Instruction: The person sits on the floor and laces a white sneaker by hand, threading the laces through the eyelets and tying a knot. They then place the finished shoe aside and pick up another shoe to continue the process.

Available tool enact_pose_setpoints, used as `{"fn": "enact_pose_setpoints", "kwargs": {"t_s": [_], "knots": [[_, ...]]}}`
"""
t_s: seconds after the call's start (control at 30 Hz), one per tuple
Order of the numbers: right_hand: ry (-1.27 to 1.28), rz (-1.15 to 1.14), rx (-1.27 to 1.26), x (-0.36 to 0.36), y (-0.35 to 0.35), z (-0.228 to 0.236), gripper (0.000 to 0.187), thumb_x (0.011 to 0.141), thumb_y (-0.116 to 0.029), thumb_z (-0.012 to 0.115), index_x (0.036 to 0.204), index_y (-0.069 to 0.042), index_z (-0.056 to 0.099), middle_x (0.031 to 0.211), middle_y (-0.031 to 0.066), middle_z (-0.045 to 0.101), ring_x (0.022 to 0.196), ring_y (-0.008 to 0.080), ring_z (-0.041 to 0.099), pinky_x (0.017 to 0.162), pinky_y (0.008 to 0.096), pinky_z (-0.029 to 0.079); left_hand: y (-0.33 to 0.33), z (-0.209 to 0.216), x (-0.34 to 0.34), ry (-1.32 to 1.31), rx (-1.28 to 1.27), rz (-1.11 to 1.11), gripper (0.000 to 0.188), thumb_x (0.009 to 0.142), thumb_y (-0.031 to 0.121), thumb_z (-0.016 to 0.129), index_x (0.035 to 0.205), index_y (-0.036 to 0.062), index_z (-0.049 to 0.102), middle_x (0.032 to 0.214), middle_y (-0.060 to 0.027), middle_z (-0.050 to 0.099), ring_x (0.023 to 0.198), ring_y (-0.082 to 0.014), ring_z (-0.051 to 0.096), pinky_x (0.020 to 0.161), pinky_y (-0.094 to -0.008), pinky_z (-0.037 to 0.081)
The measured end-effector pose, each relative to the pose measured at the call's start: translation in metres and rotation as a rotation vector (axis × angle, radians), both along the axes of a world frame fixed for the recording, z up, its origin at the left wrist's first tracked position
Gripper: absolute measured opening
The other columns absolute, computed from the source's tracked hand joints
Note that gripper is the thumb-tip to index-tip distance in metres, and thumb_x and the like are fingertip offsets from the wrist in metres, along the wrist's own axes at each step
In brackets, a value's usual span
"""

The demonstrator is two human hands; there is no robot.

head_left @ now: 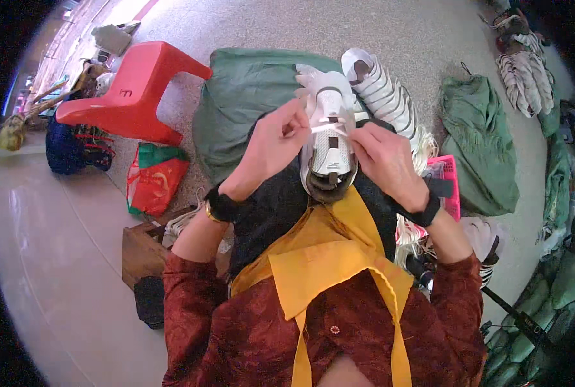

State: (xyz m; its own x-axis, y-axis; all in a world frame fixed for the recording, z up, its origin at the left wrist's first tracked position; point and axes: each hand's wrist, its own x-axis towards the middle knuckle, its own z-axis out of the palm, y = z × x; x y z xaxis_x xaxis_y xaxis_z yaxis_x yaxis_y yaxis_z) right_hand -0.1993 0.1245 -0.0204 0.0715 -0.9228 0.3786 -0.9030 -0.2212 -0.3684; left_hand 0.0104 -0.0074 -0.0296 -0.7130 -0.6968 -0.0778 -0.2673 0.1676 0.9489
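A white shoe upper [332, 158] with a perforated tongue and dark lining rests over my lap, its toe pointing away from me. Across its eyelet area runs a white shoelace [326, 128]. On the left side of the shoe, my left hand [278, 138] pinches one part of the lace between thumb and fingers. My right hand [387, 158] is closed at the opposite edge, gripping the lace near the eyelets. Its fingertips are partly hidden. A yellow apron [326, 258] lies below the heel.
Beyond my right hand, a row of nested white shoe uppers [390, 93] leans beside a green cloth [249, 80]. Right of me are a pink basket [454, 193], white laces [409, 238] and a green sack [477, 151]. A red plastic chair [129, 87] and wooden box [140, 255] stand left.
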Motion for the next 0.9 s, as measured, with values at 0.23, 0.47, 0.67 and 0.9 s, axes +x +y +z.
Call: {"fn": "enact_pose_setpoints", "kwargs": {"t_s": [0.23,0.47,0.67,0.9], "knots": [[-0.057,-0.025,0.015,-0.003,0.011,-0.005,0.015,0.084,-0.004,0.069,0.098,-0.009,0.064,0.081,0.0093,0.059,0.072,0.0309,0.064,0.059,0.0409,0.051,0.017,0.006,-0.001,0.015,-0.168,0.024,0.013,0.089,-0.001,0.065,0.087,0.0044,0.053,0.071,0.0019,0.051,0.066,-0.0045,0.047,0.057,-0.0234,0.039],[-0.104,-0.082,-0.019,-0.005,0.01,-0.007,0.011,0.086,-0.009,0.068,0.096,-0.01,0.064,0.082,0.0088,0.058,0.073,0.031,0.065,0.06,0.0416,0.052,0.01,0.004,0.002,-0.046,-0.634,-0.017,0.012,0.086,0.001,0.065,0.088,0.0029,0.054,0.079,-0.0124,0.054,0.069,-0.0299,0.058,0.059,-0.0375,0.047],[-0.102,-0.179,-0.058,-0.022,0.02,-0.004,0.008,0.088,-0.009,0.069,0.096,-0.009,0.067,0.086,0.0092,0.066,0.075,0.0319,0.067,0.061,0.0403,0.055,0.012,0.018,0.012,-0.164,-0.736,0.013,0.01,0.087,0.001,0.064,0.086,0.0022,0.053,0.084,-0.0158,0.052,0.079,-0.0381,0.058,0.067,-0.0439,0.047],[-0.194,-0.371,0.06,-0.069,0.074,-0.003,0.013,0.087,-0.004,0.07,0.1,-0.004,0.07,0.092,0.0128,0.069,0.078,0.0293,0.069,0.067,0.036,0.054,0.011,0.008,0.061,-0.212,-0.753,-0.001,0.007,0.091,0.005,0.06,0.091,0.0027,0.053,0.088,-0.016,0.051,0.08,-0.0406,0.056,0.071,-0.0478,0.047]]}}
